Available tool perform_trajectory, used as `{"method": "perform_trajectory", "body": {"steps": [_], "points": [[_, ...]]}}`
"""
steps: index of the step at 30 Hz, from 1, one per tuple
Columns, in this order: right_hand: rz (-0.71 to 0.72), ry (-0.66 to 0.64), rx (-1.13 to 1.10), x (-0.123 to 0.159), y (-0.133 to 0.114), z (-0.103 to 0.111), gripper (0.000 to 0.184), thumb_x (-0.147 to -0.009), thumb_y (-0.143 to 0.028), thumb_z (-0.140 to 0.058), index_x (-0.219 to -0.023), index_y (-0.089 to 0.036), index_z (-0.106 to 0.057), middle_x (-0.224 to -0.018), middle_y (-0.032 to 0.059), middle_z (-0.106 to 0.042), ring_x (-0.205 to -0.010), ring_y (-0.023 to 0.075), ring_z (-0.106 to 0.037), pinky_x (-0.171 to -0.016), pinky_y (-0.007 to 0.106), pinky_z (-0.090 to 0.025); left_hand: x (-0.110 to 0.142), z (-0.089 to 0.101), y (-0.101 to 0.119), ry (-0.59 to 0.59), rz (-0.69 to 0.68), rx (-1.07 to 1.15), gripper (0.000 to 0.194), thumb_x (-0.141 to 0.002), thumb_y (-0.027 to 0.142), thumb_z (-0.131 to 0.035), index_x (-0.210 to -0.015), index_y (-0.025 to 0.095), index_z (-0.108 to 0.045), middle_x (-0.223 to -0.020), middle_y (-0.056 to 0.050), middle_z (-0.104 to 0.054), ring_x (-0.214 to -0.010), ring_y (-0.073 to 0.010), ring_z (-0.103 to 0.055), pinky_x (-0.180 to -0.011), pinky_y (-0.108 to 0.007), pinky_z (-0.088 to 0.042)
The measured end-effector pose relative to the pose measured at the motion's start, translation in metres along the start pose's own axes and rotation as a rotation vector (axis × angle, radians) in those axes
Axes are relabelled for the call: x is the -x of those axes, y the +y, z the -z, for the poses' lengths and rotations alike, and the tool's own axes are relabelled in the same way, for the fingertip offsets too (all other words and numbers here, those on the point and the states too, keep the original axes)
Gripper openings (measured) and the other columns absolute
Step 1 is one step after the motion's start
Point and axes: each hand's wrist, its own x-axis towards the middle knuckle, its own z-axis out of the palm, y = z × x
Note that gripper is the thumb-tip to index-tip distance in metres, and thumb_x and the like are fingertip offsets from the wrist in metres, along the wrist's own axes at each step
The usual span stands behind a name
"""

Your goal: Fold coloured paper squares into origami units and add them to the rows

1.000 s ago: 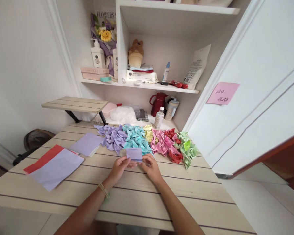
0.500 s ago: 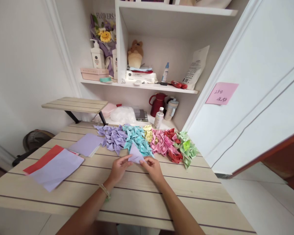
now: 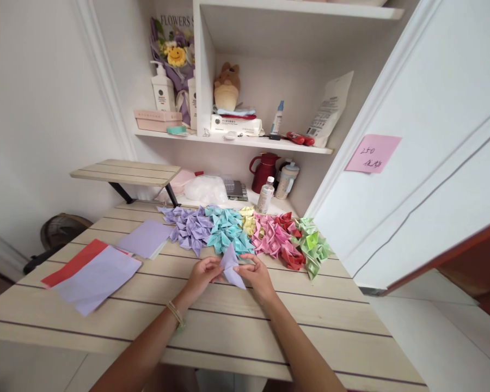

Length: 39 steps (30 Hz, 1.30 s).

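Between my two hands is a folded sheet of purple origami paper, partly opened out, with one point up and another down toward me. My left hand pinches its left side; my right hand pinches the right side. Just beyond lie heaps of folded paper pieces: purple, turquoise, yellow, pink, red and green. Loose purple sheets rest on the table to the left, over a red sheet.
A second stack of purple paper lies left of the heaps. A small raised shelf stands on the slatted table. Behind are a clear bottle, a red jug, a tumbler and a plastic bag.
The purple paper has gone from a flat triangle to a partly opened shape with a point hanging downward. Both hands stay on it, their fingers shifted slightly.
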Motion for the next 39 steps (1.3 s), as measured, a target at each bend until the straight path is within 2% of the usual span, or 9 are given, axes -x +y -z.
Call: {"method": "perform_trajectory", "body": {"steps": [3,10,19,22,27,31,33,36,39], "points": [[-0.050,-0.018,-0.042,0.001,0.004,-0.001,0.042,-0.056,-0.036,-0.079,-0.089,-0.018,-0.061,-0.056,-0.0021,-0.064,-0.050,0.0147,-0.057,-0.050,0.025,-0.042,0.000,0.000,-0.004,-0.023,0.015,0.020,0.030,-0.060,0.036,-0.074,-0.075,0.014,-0.060,-0.050,0.002,-0.061,-0.042,-0.0106,-0.053,-0.043,-0.020,-0.035],[-0.060,-0.108,-0.008,0.002,0.007,-0.005,0.033,-0.064,-0.045,-0.070,-0.082,-0.017,-0.065,-0.062,0.0009,-0.064,-0.052,0.0130,-0.056,-0.050,0.024,-0.043,-0.001,0.001,-0.007,-0.031,0.032,0.073,0.034,-0.057,0.039,-0.076,-0.073,0.014,-0.062,-0.053,0.001,-0.062,-0.047,-0.0113,-0.056,-0.049,-0.021,-0.043],[0.133,-0.097,0.260,0.004,0.000,-0.002,0.020,-0.068,-0.029,-0.065,-0.085,-0.019,-0.068,-0.058,-0.0012,-0.062,-0.047,0.0119,-0.052,-0.048,0.022,-0.040,-0.001,-0.002,-0.006,-0.025,0.087,0.063,0.040,-0.062,0.049,-0.070,-0.078,0.013,-0.067,-0.064,-0.003,-0.067,-0.055,-0.0148,-0.060,-0.053,-0.024,-0.046],[0.220,-0.067,0.359,0.005,-0.003,-0.001,0.016,-0.067,-0.021,-0.063,-0.080,-0.021,-0.072,-0.068,0.0022,-0.067,-0.059,0.0163,-0.057,-0.056,0.027,-0.044,0.001,-0.003,-0.005,-0.026,0.104,0.050,0.043,-0.064,0.052,-0.067,-0.079,0.012,-0.068,-0.066,-0.005,-0.067,-0.058,-0.0155,-0.061,-0.052,-0.023,-0.045],[0.420,-0.133,0.587,0.005,-0.009,0.001,0.031,-0.067,-0.010,-0.052,-0.083,-0.027,-0.073,-0.093,0.0044,-0.069,-0.081,0.0209,-0.061,-0.065,0.031,-0.048,0.002,-0.003,0.000,-0.029,0.111,0.039,0.032,-0.060,0.039,-0.075,-0.077,0.014,-0.067,-0.066,-0.002,-0.067,-0.058,-0.0140,-0.059,-0.051,-0.020,-0.042],[0.357,-0.218,0.576,0.008,-0.016,0.001,0.031,-0.066,-0.010,-0.055,-0.087,-0.025,-0.072,-0.111,0.0059,-0.062,-0.086,0.0208,-0.061,-0.062,0.029,-0.049,0.002,-0.001,0.001,-0.024,0.103,0.045,0.031,-0.058,0.032,-0.077,-0.081,0.014,-0.066,-0.065,-0.002,-0.067,-0.056,-0.0131,-0.058,-0.050,-0.019,-0.040],[0.285,-0.283,0.512,0.009,-0.017,0.000,0.025,-0.067,-0.015,-0.060,-0.087,-0.024,-0.072,-0.106,0.0059,-0.064,-0.083,0.0200,-0.061,-0.061,0.027,-0.048,0.002,0.001,0.001,-0.021,0.100,0.050,0.033,-0.058,0.031,-0.077,-0.083,0.014,-0.064,-0.064,-0.002,-0.066,-0.054,-0.0127,-0.058,-0.049,-0.019,-0.039],[0.184,-0.342,0.435,0.009,-0.012,0.001,0.021,-0.066,-0.026,-0.067,-0.086,-0.021,-0.072,-0.079,0.0031,-0.069,-0.063,0.0152,-0.059,-0.051,0.023,-0.044,0.002,0.002,0.000,-0.010,0.091,0.062,0.035,-0.058,0.034,-0.076,-0.084,0.016,-0.061,-0.060,0.001,-0.065,-0.050,-0.0121,-0.056,-0.046,-0.019,-0.037],[0.172,-0.217,0.422,0.006,-0.004,0.002,0.024,-0.061,-0.036,-0.072,-0.076,-0.018,-0.073,-0.059,0.0002,-0.064,-0.050,0.0122,-0.052,-0.045,0.021,-0.038,0.001,0.001,0.001,-0.011,0.075,0.082,0.036,-0.061,0.039,-0.074,-0.084,0.017,-0.058,-0.059,0.002,-0.063,-0.048,-0.0115,-0.055,-0.046,-0.019,-0.038]]}}
